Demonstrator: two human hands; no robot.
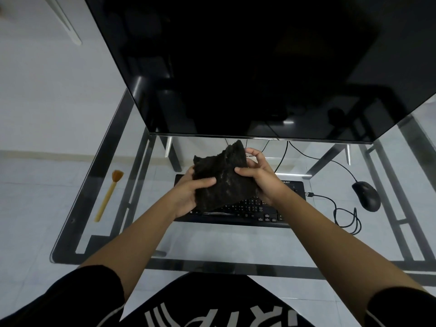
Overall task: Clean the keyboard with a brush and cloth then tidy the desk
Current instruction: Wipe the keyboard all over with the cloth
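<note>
A dark fuzzy cloth point(223, 179) is held above the black keyboard point(250, 212), which lies flat on the glass desk point(212, 244). My left hand point(188, 192) grips the cloth's lower left edge, thumb on top. My right hand point(259, 178) grips its right side with curled fingers. The cloth and hands hide much of the keyboard. A wooden-handled brush point(108, 194) with brown bristles lies on the desk at the left, apart from both hands.
A large dark monitor point(259, 67) stands at the back of the desk and overhangs it. A black mouse point(366, 195) lies at the right with its looped cable point(346, 218) and plug near the keyboard. The desk's metal frame shows through the glass.
</note>
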